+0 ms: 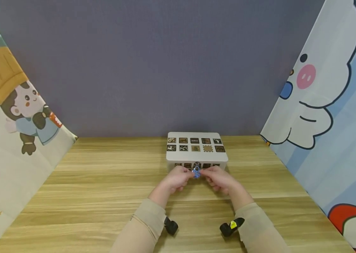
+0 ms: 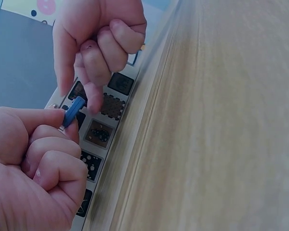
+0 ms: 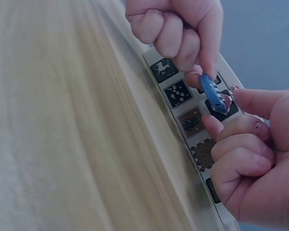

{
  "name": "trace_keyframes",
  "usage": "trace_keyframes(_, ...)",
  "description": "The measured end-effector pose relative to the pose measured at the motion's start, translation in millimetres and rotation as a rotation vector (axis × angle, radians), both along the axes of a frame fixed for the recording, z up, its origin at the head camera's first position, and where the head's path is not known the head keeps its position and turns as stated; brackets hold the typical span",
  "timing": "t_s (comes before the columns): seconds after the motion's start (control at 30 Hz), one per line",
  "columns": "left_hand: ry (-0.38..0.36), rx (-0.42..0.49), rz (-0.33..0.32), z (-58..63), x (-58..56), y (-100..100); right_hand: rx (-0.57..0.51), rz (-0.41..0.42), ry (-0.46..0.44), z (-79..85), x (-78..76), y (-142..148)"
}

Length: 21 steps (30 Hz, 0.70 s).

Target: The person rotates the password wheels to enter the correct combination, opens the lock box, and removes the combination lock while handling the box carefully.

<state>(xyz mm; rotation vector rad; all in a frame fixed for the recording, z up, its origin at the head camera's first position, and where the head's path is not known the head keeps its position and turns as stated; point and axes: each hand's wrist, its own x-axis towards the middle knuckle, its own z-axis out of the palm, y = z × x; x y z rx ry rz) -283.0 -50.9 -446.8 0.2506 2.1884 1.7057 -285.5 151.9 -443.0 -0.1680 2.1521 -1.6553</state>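
A small blue combination padlock [image 1: 196,172] with number dials and a metal shackle is at the metal latch [image 1: 197,164] on the front of a white box [image 1: 197,156]. My left hand [image 1: 178,177] pinches the padlock's body between thumb and index finger, its other fingers folded into the palm. From the other side my right hand [image 1: 220,178] reaches in, thumb and index finger extended and apart around the padlock [image 3: 213,94]. Its remaining fingers are curled. Dark and brown square pictures cover the box's lid and front.
The box stands near the back of a wood-grain table [image 1: 118,189], close to a grey back panel [image 1: 165,70]. Cartoon-printed cloths flank the table, with a capped figure [image 1: 26,102] at left and a white character [image 1: 326,70] at right. Black wrist cameras [image 1: 171,226] sit below both wrists.
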Motion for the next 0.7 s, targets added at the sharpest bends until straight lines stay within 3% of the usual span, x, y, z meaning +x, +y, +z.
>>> trace_keyframes(0.33, 0.006, 0.0, 0.001, -2.4, -1.6, 0.6, -0.01, -0.02, 0.034, 8.9, 1.6, 9.1)
trace_keyframes(0.7, -0.003, -0.02, -0.015, -0.7, -1.6, -0.1, 0.057, -0.034, 0.069, 16.3, 0.7, 14.7)
